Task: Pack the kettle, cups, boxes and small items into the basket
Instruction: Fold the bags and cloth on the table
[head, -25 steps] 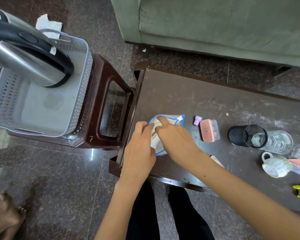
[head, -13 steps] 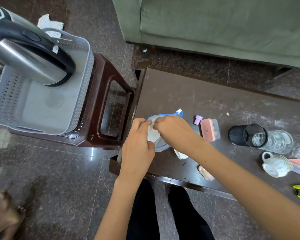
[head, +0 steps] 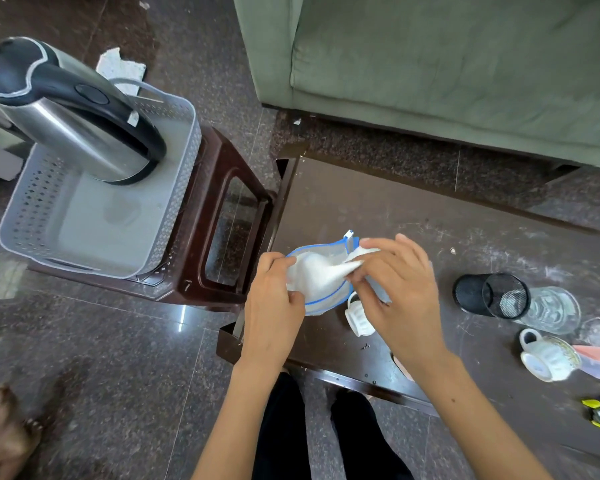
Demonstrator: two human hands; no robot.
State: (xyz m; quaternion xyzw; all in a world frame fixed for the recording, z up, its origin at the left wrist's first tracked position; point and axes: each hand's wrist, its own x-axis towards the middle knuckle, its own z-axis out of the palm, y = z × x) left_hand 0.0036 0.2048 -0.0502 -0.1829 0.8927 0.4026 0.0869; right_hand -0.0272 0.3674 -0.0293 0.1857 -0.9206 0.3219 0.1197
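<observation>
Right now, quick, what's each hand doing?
Left hand: closed on the zip bag.
Right hand: pinching the same zip bag's other end.

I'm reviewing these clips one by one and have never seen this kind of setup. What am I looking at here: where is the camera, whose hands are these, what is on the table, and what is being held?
There is no machine here. The single picture comes from a wide-angle camera worn on a person's head, looking down at their own two bare hands.

The left hand and right hand together hold a clear zip bag with a blue edge, with something white inside it, just above the dark table.

On the table lie a white cup on its side under the right hand, a black mesh holder tipped over, a clear glass, and a second white cup.

To the left, a grey basket sits on a brown stool. The steel kettle already stands in it.
</observation>
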